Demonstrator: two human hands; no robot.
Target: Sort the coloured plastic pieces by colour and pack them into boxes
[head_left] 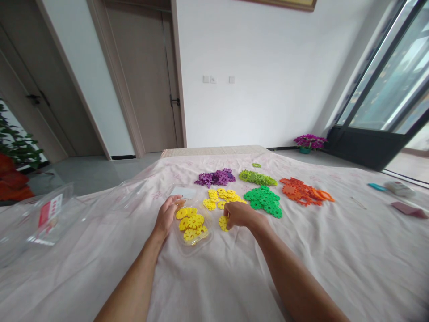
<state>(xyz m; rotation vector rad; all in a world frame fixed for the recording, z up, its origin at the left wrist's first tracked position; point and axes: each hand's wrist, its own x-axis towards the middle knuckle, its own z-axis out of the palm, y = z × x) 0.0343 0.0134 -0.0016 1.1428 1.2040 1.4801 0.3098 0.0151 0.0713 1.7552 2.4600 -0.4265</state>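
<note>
My left hand (pixel 166 215) grips the left side of a clear plastic box (pixel 191 248) that lies open on the cloth. Inside the box are several yellow flower-shaped discs (pixel 195 221). To its right, my right hand (pixel 237 214) has its fingers closed on a yellow disc (pixel 223 223), which stands tilted at the cloth. More loose yellow discs (pixel 221 193) lie in a pile just behind that hand. A heap of green discs (pixel 264 201) sits to the right of the yellow pile.
Behind lie purple pieces (pixel 216 177), light green pieces (pixel 257 177) and a single light green ring (pixel 256 165). Orange pieces (pixel 304 191) are at the right. Clear plastic packaging (pixel 50 219) rests at the left. A blue item (pixel 376 187) and a pink cloth (pixel 409 210) lie far right.
</note>
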